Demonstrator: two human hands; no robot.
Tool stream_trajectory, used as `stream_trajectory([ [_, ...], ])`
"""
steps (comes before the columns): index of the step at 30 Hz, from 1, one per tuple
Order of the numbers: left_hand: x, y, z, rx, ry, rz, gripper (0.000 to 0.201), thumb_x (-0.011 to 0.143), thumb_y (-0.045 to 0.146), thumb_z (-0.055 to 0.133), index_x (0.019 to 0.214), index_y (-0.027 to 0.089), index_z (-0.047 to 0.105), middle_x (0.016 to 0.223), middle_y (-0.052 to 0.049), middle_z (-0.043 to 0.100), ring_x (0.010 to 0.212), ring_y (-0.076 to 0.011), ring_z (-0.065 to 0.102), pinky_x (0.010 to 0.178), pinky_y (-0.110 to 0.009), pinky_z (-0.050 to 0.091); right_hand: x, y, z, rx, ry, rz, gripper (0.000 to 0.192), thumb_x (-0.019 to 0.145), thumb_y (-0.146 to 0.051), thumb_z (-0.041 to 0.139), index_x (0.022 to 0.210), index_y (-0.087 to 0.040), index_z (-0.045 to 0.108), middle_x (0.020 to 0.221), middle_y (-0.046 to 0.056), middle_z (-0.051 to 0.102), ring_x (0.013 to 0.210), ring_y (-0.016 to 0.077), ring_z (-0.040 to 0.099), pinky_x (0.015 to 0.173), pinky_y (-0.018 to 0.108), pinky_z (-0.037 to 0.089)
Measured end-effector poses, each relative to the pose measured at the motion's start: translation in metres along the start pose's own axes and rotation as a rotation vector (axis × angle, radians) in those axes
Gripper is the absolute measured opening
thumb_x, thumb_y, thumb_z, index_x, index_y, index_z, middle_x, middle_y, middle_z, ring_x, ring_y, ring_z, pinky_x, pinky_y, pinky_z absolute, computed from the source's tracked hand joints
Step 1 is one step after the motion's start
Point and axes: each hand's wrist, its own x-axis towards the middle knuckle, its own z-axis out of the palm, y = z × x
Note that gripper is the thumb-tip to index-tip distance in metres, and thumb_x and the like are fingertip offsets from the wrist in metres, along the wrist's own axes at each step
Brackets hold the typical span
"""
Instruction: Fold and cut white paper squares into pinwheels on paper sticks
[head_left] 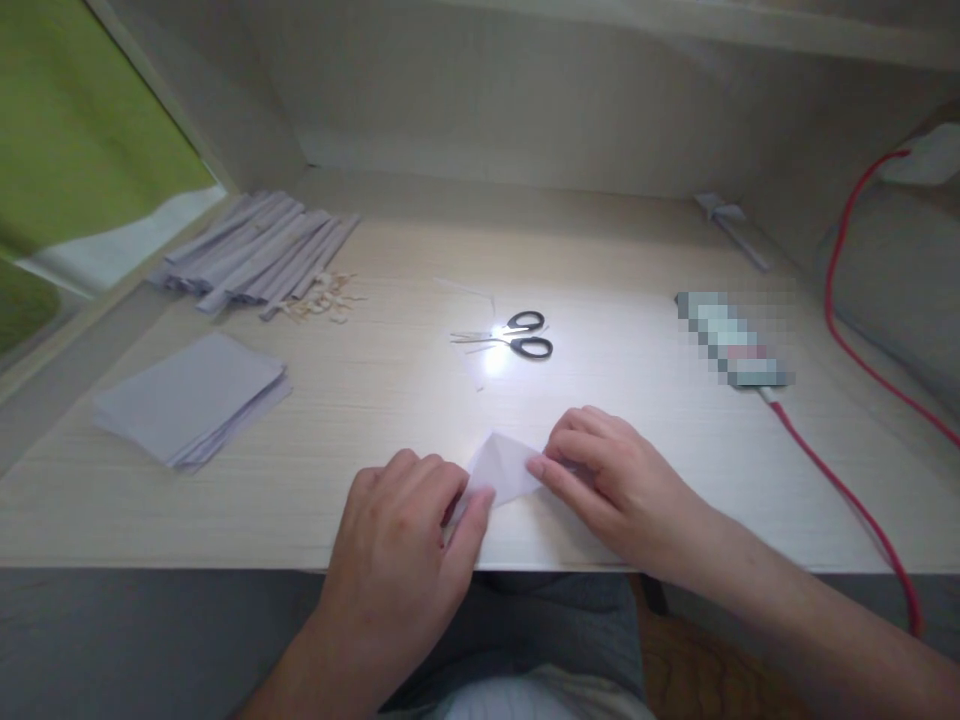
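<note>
A small pale lilac sheet of paper (501,468), partly folded, lies near the front edge of the wooden desk (615,260). My left hand (401,540) presses its left side with curled fingers. My right hand (607,475) pinches its right side with the fingertips. Much of the sheet is hidden under both hands. Black-handled scissors (517,336) lie shut on the desk behind the paper, in a bright spot of light.
A stack of lilac square sheets (191,398) sits at the left. Behind it lie several rolled paper strips (259,252) and small tan bits (324,298). A blurred flat object (731,340) with a red cable (847,490) lies at the right. A folded paper piece (726,218) rests far right.
</note>
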Motion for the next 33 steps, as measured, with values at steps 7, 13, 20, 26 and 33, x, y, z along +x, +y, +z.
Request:
stream_trajectory([
  [7,0.007,0.001,0.001,-0.006,0.040,0.008,0.027,0.092,0.035,0.064,0.069,0.024,0.054,0.063,-0.001,0.060,0.065,-0.0230,0.053,0.062,-0.038,0.031,-0.004,-0.007,0.007,-0.042,0.069,0.075,0.024,0.099,-0.026,0.058,0.075,-0.021,0.060,0.088,0.009,0.061,0.083,0.0239,0.054,0.071,0.040,0.043],
  [13,0.002,-0.004,-0.003,-0.215,0.032,0.106,0.009,0.094,0.019,0.061,0.091,0.024,0.068,0.085,-0.003,0.068,0.083,-0.0227,0.057,0.073,-0.040,0.037,-0.010,-0.009,-0.004,0.210,0.022,-0.011,0.015,0.089,-0.010,0.063,0.094,-0.025,0.065,0.099,0.007,0.067,0.095,0.0257,0.058,0.082,0.041,0.047],
  [20,0.000,-0.003,-0.010,-0.294,-0.046,0.115,0.013,0.095,0.016,0.062,0.091,0.024,0.071,0.086,0.000,0.069,0.085,-0.0201,0.055,0.077,-0.039,0.037,-0.011,-0.013,-0.013,0.173,-0.122,-0.045,0.009,0.096,-0.016,0.060,0.098,-0.023,0.067,0.095,0.004,0.069,0.094,0.0229,0.058,0.086,0.039,0.043],
  [26,0.008,0.003,-0.006,-0.112,-0.072,-0.005,0.024,0.098,0.023,0.056,0.074,0.021,0.061,0.072,-0.002,0.059,0.074,-0.0230,0.052,0.070,-0.039,0.031,0.001,-0.012,-0.001,0.006,-0.012,0.116,0.025,0.103,-0.028,0.053,0.080,-0.019,0.059,0.079,0.004,0.060,0.077,0.0205,0.052,0.071,0.034,0.036],
  [33,0.011,0.005,-0.003,-0.013,-0.061,-0.056,0.021,0.093,0.026,0.062,0.073,0.022,0.058,0.069,0.000,0.058,0.071,-0.0238,0.053,0.069,-0.039,0.029,0.012,-0.018,0.008,-0.176,0.001,0.180,0.026,0.100,-0.026,0.053,0.075,-0.019,0.059,0.075,0.004,0.057,0.071,0.0202,0.051,0.065,0.033,0.033],
])
